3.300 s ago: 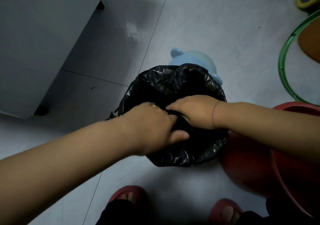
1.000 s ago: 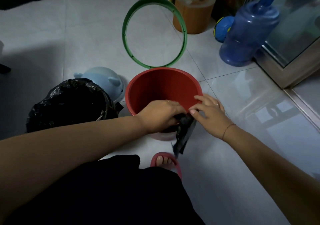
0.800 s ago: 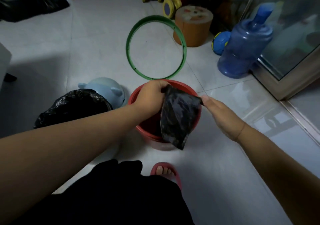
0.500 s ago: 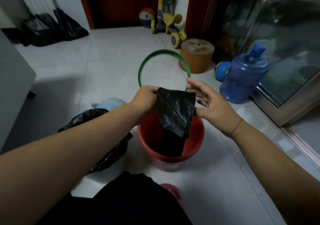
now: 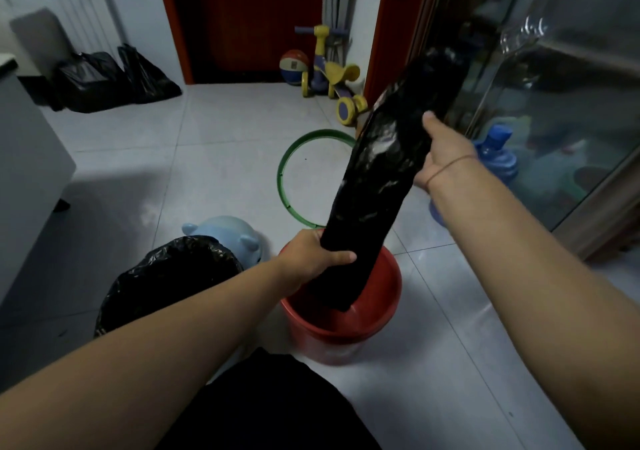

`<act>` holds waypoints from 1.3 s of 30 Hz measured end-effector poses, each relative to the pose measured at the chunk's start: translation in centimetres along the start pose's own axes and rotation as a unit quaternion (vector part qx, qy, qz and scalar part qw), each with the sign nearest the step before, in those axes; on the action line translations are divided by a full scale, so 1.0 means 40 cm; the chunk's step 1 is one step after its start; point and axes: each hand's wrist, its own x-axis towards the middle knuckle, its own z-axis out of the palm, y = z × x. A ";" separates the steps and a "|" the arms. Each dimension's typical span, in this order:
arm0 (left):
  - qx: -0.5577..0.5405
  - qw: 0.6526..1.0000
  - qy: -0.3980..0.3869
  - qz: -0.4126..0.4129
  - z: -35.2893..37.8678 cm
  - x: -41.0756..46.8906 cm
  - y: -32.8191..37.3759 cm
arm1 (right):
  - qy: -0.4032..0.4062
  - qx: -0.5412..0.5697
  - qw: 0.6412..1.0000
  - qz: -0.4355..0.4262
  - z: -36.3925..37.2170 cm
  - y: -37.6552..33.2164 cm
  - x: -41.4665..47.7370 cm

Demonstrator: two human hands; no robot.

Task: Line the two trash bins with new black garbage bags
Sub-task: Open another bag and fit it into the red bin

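So this is bin number two. The black-lined bin [image 5: 166, 276] just left of the red bin [image 5: 381, 325] looks finished, with plastic folded over its rim, so I'd say we're about halfway through the job.

The new bag [image 5: 381, 179] is a long flat strip, not opened out yet. It runs at a slant from inside the red bin, up and off to the right of it. The left hand [image 5: 320, 253] grips the low part of the strip right above the bin's rim. The right hand [image 5: 440, 151] holds the upper part, thumb over the edge, and the top of the strip flops past it. The bottom end dips into the red bin.

My guess at the next move: find the open end, pull the two layers apart, shake it open, then push it down inside and fold the mouth over the rim.

For room, the floor [image 5: 225, 137] beyond the bin is mostly open, apart from a green ring [image 5: 282, 179] lying just behind it. A blue lid [image 5: 225, 233] sits behind and left of it, touching the lined bin. To the right, a water jug [image 5: 495, 158] and a glass door [image 5: 571, 103] are near the raised hand, so a big shake that way could clip them. Swinging it toward the middle of the floor looks safer.
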 end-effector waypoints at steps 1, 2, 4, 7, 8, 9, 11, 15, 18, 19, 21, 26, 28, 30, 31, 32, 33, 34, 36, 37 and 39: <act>0.010 1.000 0.003 -0.008 -0.003 -0.001 0.000 | 0.009 0.003 1.000 0.009 0.002 -0.024 0.005; 0.013 1.000 0.003 -0.012 -0.007 0.000 -0.002 | 0.016 0.007 1.000 0.011 0.001 -0.047 0.013; 0.010 1.000 -0.002 -0.019 -0.019 0.005 -0.008 | 0.049 0.025 0.998 -0.001 -0.011 -0.088 0.032; 0.010 1.000 0.010 -0.027 -0.052 0.006 -0.007 | 0.068 0.043 0.996 -0.028 -0.065 -0.113 0.054; 0.005 0.999 0.022 -0.031 -0.066 0.008 -0.007 | 0.064 0.042 0.997 -0.033 -0.092 -0.110 0.063; -0.005 0.999 0.035 -0.037 -0.082 0.009 -0.004 | 0.063 0.030 0.997 -0.039 -0.119 -0.100 0.067; -0.010 0.998 0.051 -0.041 -0.114 0.008 0.003 | 0.076 0.031 0.996 -0.028 -0.172 -0.077 0.071; -0.027 0.997 0.003 -0.077 -0.177 -0.001 0.010 | 0.120 0.043 0.991 0.043 -0.276 -0.017 0.074; -0.033 0.996 -0.029 -0.077 -0.202 -0.002 0.015 | 0.145 0.081 0.986 0.030 -0.317 0.047 0.075; -0.038 0.997 -0.028 -0.064 -0.203 -0.003 0.024 | 0.139 0.083 0.986 0.038 -0.318 0.076 0.067; -0.054 0.997 -0.023 -0.041 -0.197 -0.003 0.046 | 0.113 0.058 0.989 0.069 -0.307 0.136 0.050; -0.123 0.992 -0.032 -0.023 -0.148 -0.010 0.098 | -0.006 -0.154 0.976 0.155 -0.251 0.245 -0.024; -0.184 0.982 -0.011 -0.038 -0.125 -0.010 0.111 | -0.033 -0.290 0.954 0.070 -0.226 0.268 -0.066; -0.228 0.972 0.005 -0.051 -0.105 -0.010 0.121 | -0.121 -0.376 0.914 -0.088 -0.197 0.267 -0.117; -0.239 0.969 0.003 -0.055 -0.096 -0.011 0.127 | -0.189 -0.394 0.887 -0.149 -0.182 0.261 -0.143; -0.244 0.968 -0.003 -0.057 -0.087 -0.014 0.132 | -0.245 -0.409 0.856 -0.197 -0.163 0.249 -0.168; -0.249 0.967 -0.012 -0.058 -0.080 -0.018 0.138 | -0.273 -0.424 0.827 -0.247 -0.148 0.239 -0.182; -0.255 0.965 -0.018 -0.059 -0.074 -0.022 0.145 | -0.275 -0.436 0.803 -0.298 -0.132 0.228 -0.192; -0.278 0.958 -0.022 -0.067 -0.067 -0.028 0.157 | -0.207 -0.431 0.797 -0.369 -0.105 0.208 -0.188; -0.294 0.953 -0.026 -0.071 -0.067 -0.030 0.164 | -0.156 -0.423 0.807 -0.381 -0.098 0.200 -0.174; -0.326 0.943 -0.042 -0.058 -0.069 -0.033 0.173 | -0.112 -0.375 0.862 -0.323 -0.085 0.186 -0.154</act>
